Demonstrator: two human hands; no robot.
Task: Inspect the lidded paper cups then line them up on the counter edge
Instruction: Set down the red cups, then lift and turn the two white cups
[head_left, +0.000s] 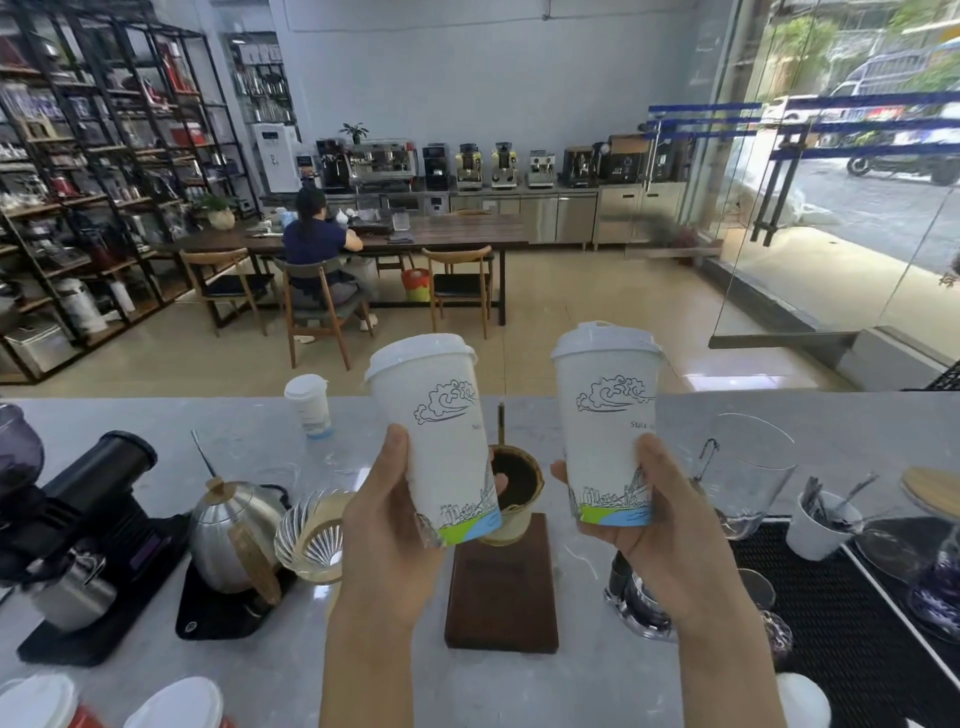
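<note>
From the head camera, three lidded paper cups are plainly in view. The left hand is wrapped around the left cup, lifted above the counter; its long axis leans slightly left, lid up. The right hand grips the right cup, nearly upright, lid up. A third cup stands upright near the counter's far edge. Two white lids at the bottom left may belong to more cups.
</note>
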